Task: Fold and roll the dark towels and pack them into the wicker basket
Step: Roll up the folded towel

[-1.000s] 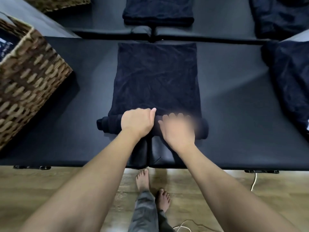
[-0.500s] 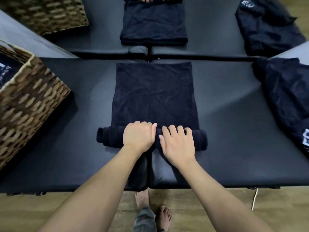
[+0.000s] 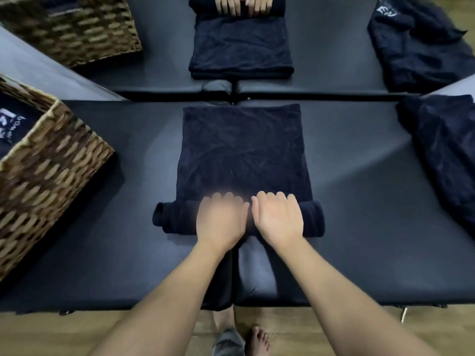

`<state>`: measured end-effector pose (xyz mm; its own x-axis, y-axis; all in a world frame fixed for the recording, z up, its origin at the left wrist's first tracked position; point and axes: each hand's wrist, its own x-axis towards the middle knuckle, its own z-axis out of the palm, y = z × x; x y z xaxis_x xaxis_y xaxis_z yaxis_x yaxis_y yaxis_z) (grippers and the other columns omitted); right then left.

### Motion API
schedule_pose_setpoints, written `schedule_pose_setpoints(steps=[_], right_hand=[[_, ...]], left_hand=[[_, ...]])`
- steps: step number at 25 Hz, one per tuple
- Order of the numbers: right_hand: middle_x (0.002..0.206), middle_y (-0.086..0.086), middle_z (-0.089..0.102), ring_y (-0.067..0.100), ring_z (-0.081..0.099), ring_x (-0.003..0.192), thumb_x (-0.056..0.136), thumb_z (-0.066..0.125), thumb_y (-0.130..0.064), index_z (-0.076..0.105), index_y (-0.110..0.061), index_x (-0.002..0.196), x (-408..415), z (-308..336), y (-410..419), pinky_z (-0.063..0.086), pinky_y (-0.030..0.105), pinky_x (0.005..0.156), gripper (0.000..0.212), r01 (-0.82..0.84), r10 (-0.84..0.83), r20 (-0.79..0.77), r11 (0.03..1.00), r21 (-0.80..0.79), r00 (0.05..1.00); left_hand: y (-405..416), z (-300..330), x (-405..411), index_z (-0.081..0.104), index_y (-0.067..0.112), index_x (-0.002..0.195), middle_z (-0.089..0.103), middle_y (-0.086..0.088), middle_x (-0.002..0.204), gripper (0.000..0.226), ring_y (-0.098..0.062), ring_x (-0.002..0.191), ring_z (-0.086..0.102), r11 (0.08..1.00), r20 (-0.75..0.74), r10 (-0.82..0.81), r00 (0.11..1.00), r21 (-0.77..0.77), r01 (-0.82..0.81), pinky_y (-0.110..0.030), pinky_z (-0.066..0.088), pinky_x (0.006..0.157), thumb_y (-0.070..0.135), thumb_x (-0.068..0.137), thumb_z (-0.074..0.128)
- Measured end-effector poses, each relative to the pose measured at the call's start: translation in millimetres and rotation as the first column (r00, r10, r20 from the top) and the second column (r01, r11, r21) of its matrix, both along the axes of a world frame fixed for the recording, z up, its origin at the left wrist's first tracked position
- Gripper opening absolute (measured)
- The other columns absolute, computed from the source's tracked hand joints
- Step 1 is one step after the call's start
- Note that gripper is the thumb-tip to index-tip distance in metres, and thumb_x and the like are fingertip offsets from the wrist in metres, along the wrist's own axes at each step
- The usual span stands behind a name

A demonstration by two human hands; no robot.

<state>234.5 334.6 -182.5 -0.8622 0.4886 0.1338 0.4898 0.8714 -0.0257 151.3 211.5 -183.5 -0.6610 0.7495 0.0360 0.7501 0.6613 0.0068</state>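
Since half a second ago the roll [image 3: 237, 219] has grown thicker and taken up more of the towel [image 3: 243, 150]; the flat part is shorter. The left hand [image 3: 220, 219], then curled on the roll, now shows its fingers reaching forward and is blurred with motion. More of the far hands shows at the top edge.

Left hand: lies palm down on the roll, left of centre. Blur hides how the fingers bend; cannot tell whether they lie flat or hook over the front.

Right hand [image 3: 279, 218]: palm down on the roll just beside the left, nearly touching it. Fingers together, fairly straight, tips at the front edge of the roll where the flat towel begins. Holds nothing; presses.

Towel: dark, flat part runs away from the person to the far edge of the table [image 3: 115, 227]. Rolled end sticks out past both hands, further on the left.

Basket [image 3: 48, 170]: wicker, on the table's left end, well apart from the towel. Dark cloth with white lettering inside.

Pile [image 3: 444, 155]: loose dark towels at the table's right end.

Beyond, a second table [image 3: 331, 47] carries a second towel [image 3: 240, 44], another person's hands [image 3: 243, 5] on its far rolled end, a second basket [image 3: 77, 27] at left and a heap [image 3: 421, 47] of dark towels at right.

Below: wooden floor [image 3: 51, 335], bare feet [image 3: 257, 340].
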Motion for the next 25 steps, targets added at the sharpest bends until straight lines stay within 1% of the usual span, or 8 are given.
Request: schedule_pose_setpoints(steps=[5, 8, 11, 13, 17, 19, 22, 25], right_hand=[[0.093, 0.005, 0.062, 0.031, 0.056, 0.083, 0.103, 0.036, -0.039, 0.066, -0.014, 0.107, 15.7, -10.3, -22.2, 0.045, 0.050, 0.091, 0.040, 0.056, -0.054, -0.042, 0.998, 0.043, 0.998], [0.073, 0.002, 0.057, 0.028, 0.050, 0.067, 0.102, 0.037, -0.038, 0.060, -0.017, 0.078, 3.0, -14.5, -7.4, 0.042, 0.045, 0.072, 0.040, 0.009, 0.000, -0.090, 0.995, 0.101, 0.996], [0.056, 0.000, 0.052, 0.026, 0.040, 0.053, 0.102, 0.037, -0.034, 0.049, -0.019, 0.063, -11.2, -13.9, 6.1, 0.031, 0.039, 0.062, 0.043, -0.017, 0.027, -0.092, 0.994, 0.109, 0.995], [0.049, -0.001, 0.052, 0.025, 0.032, 0.047, 0.100, 0.033, -0.033, 0.042, -0.021, 0.060, -21.5, -9.9, 12.2, 0.025, 0.036, 0.060, 0.044, -0.021, 0.024, -0.043, 0.997, 0.076, 0.999], [0.062, -0.003, 0.057, 0.025, 0.042, 0.057, 0.101, 0.025, -0.036, 0.046, -0.021, 0.065, -24.0, -5.8, 15.6, 0.025, 0.037, 0.062, 0.044, 0.029, -0.030, -0.048, 0.999, -0.024, 0.998], [0.083, 0.000, 0.061, 0.027, 0.051, 0.073, 0.103, 0.033, -0.036, 0.061, -0.019, 0.083, -11.9, -7.0, 8.6, 0.036, 0.040, 0.071, 0.038, 0.027, -0.026, -0.111, 1.000, 0.010, 0.994], [0.100, 0.002, 0.065, 0.029, 0.059, 0.089, 0.103, 0.037, -0.039, 0.068, -0.016, 0.113, -5.3, -15.4, 1.5, 0.044, 0.047, 0.093, 0.039, 0.038, -0.028, -0.133, 0.997, 0.072, 0.991], [0.076, 0.001, 0.061, 0.028, 0.054, 0.072, 0.103, 0.038, -0.036, 0.065, -0.016, 0.084, -20.4, -17.2, 11.6, 0.044, 0.045, 0.078, 0.038, 0.036, -0.018, -0.148, 0.992, 0.118, 0.989]], left_hand=[[27.2, 16.6, -29.0, 0.050, 0.025, 0.073, 0.067, 0.004, 0.077, 0.046, -0.021, 0.065, 0.051, 0.985, 0.170, 0.017, 0.985, -0.172, 0.013, -0.035, 0.032, 0.063, 0.036, 0.105, 0.020], [22.0, 16.1, -23.0, 0.051, 0.024, 0.076, 0.063, 0.006, 0.079, 0.040, -0.021, 0.068, 0.053, 0.997, 0.121, 0.024, 0.992, -0.072, -0.015, -0.036, 0.032, 0.064, 0.034, 0.104, 0.023], [-5.6, -2.4, 8.6, 0.066, 0.017, 0.105, 0.063, 0.001, 0.103, 0.031, -0.026, 0.088, 0.057, 0.985, 0.029, -0.022, 0.999, 0.172, 0.016, -0.042, 0.045, 0.084, 0.035, 0.100, 0.041], [-7.8, -14.5, 10.4, 0.067, 0.014, 0.115, 0.065, -0.002, 0.108, 0.036, -0.029, 0.088, 0.056, 0.984, -0.003, -0.020, 1.000, 0.176, 0.021, -0.044, 0.045, 0.088, 0.037, 0.100, 0.044], [22.2, 0.3, -23.8, 0.054, 0.022, 0.073, 0.060, 0.001, 0.072, 0.047, -0.024, 0.060, 0.039, 1.000, -0.005, 0.024, 1.000, -0.013, -0.024, -0.038, 0.030, 0.062, 0.038, 0.103, 0.021], [32.5, 12.2, -34.0, 0.046, 0.024, 0.069, 0.061, 0.002, 0.071, 0.046, -0.024, 0.059, 0.039, 0.993, 0.076, 0.039, 0.996, -0.117, -0.030, -0.037, 0.030, 0.061, 0.035, 0.101, 0.015], [48.2, 23.4, -47.7, 0.055, 0.024, 0.072, 0.067, 0.001, 0.078, 0.052, -0.023, 0.064, 0.049, 0.986, 0.220, 0.118, 0.968, -0.144, -0.088, -0.035, 0.034, 0.062, 0.040, 0.106, 0.019], [45.2, 17.2, -45.6, 0.056, 0.026, 0.075, 0.067, 0.004, 0.081, 0.051, -0.021, 0.067, 0.049, 0.991, 0.178, 0.113, 0.977, -0.089, -0.098, -0.036, 0.032, 0.066, 0.040, 0.104, 0.015]])
